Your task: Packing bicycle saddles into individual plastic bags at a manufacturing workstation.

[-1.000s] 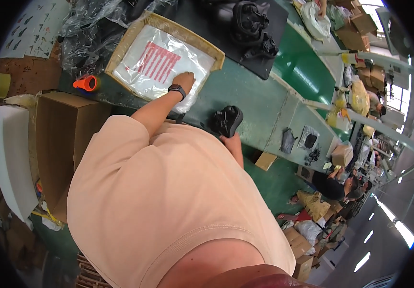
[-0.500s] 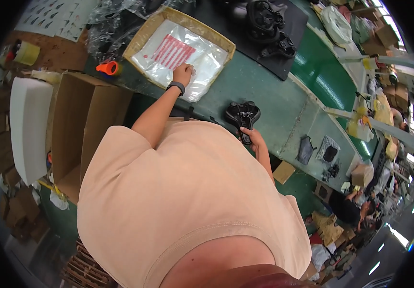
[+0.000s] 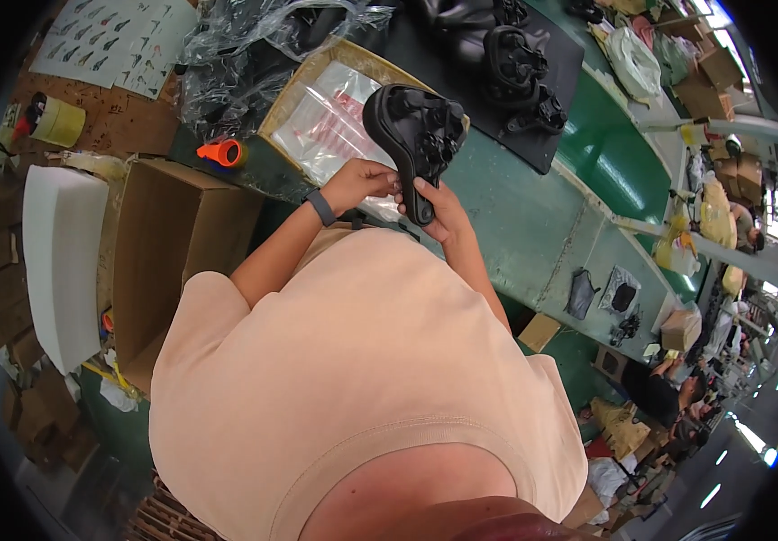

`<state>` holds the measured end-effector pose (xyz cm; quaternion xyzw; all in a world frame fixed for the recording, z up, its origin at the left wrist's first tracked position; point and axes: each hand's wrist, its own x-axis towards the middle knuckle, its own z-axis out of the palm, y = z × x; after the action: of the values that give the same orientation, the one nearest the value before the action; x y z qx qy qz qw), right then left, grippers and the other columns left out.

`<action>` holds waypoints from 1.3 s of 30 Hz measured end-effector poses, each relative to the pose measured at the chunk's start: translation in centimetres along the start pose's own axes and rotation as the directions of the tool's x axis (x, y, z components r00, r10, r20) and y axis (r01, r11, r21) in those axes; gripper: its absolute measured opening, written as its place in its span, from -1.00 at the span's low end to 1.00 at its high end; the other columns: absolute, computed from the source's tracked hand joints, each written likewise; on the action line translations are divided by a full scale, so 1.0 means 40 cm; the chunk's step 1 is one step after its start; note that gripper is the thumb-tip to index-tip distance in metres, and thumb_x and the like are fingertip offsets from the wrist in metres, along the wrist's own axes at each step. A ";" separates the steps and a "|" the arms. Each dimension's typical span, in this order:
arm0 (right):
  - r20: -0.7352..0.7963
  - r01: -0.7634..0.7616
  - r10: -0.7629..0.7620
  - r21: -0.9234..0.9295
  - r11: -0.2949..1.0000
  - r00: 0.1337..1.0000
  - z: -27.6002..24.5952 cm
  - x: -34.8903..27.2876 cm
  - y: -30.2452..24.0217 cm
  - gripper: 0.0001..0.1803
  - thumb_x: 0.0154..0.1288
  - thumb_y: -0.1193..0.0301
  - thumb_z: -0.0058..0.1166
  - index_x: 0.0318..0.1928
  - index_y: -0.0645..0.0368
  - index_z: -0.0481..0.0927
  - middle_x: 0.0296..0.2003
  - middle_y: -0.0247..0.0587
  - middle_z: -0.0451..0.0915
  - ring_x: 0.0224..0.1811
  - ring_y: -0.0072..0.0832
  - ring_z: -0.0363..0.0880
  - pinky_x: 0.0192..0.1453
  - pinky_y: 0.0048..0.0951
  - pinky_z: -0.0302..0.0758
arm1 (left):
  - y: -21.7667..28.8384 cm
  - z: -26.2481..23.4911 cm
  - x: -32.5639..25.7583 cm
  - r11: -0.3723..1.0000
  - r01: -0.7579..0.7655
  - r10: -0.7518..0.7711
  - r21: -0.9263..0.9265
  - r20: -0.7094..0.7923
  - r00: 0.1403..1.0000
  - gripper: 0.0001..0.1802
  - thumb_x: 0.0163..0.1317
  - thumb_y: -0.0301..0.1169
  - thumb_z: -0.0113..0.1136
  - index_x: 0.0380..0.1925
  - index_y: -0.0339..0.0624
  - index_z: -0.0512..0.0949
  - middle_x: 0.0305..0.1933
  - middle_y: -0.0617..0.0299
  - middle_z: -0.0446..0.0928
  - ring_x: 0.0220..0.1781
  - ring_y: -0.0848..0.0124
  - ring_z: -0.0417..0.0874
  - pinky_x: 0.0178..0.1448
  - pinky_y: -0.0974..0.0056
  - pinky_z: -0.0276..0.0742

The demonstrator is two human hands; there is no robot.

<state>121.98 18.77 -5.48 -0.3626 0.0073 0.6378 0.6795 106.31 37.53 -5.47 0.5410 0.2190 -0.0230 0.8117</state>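
Observation:
I hold a black bicycle saddle [image 3: 411, 135] upside down over the green table [image 3: 533, 225], its narrow nose toward me. My right hand [image 3: 439, 206] grips the nose. My left hand [image 3: 362, 180], with a dark wristband, holds the saddle's side near the nose. Under the saddle lies a shallow cardboard tray [image 3: 294, 99] with clear plastic bags [image 3: 330, 126] marked in red.
More black saddles [image 3: 520, 77] lie on a black mat further back. An open cardboard box [image 3: 168, 261] and a white foam slab [image 3: 55, 261] stand to my left. An orange tape dispenser [image 3: 220, 151] and crumpled plastic film [image 3: 245, 54] lie near the tray. Other people work at the far right.
My left hand left the plastic bags in the tray and joined my right hand on the saddle. The saddle came up from the table edge and now sits raised before me.

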 end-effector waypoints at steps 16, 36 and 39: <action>-0.178 0.136 -0.365 -0.712 0.689 0.914 0.247 0.184 -0.134 -0.11 0.03 0.71 0.52 0.42 0.23 0.44 0.04 -0.13 0.70 0.06 -0.34 0.73 0.14 -0.30 0.67 | 0.364 -0.435 0.081 0.963 -0.260 0.257 0.065 -0.499 0.827 -0.74 0.58 -0.30 0.34 -0.07 -0.30 0.81 -0.36 0.47 0.60 -0.37 0.71 0.48 -0.34 0.47 0.35; -0.001 0.005 -0.507 -1.000 0.010 0.862 0.079 1.626 -0.746 -0.32 0.49 0.19 0.33 0.44 0.39 0.52 0.12 0.19 0.79 0.17 -0.15 0.79 0.27 -0.26 0.65 | 0.381 -0.869 0.180 0.889 -0.225 0.453 0.399 -0.839 0.301 -0.83 0.63 -0.40 0.26 -0.05 -0.32 0.67 -0.25 0.38 0.65 -0.25 0.62 0.55 -0.13 0.43 0.51; -0.055 -0.116 -0.479 -0.988 -0.098 0.876 -0.199 1.863 -0.890 -0.09 0.43 -0.05 0.35 0.50 0.41 0.45 0.27 0.32 0.69 0.36 0.03 0.69 0.43 -0.17 0.57 | 0.331 -0.855 0.203 0.933 -0.312 0.292 0.178 -0.882 0.370 -0.83 0.64 -0.39 0.25 -0.04 -0.31 0.66 -0.29 0.41 0.61 -0.29 0.66 0.50 -0.19 0.44 0.46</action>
<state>170.51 81.70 -29.36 -0.8575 -0.3716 0.2427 0.2601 105.97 75.01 -7.99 0.4922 0.5138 0.4182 0.5647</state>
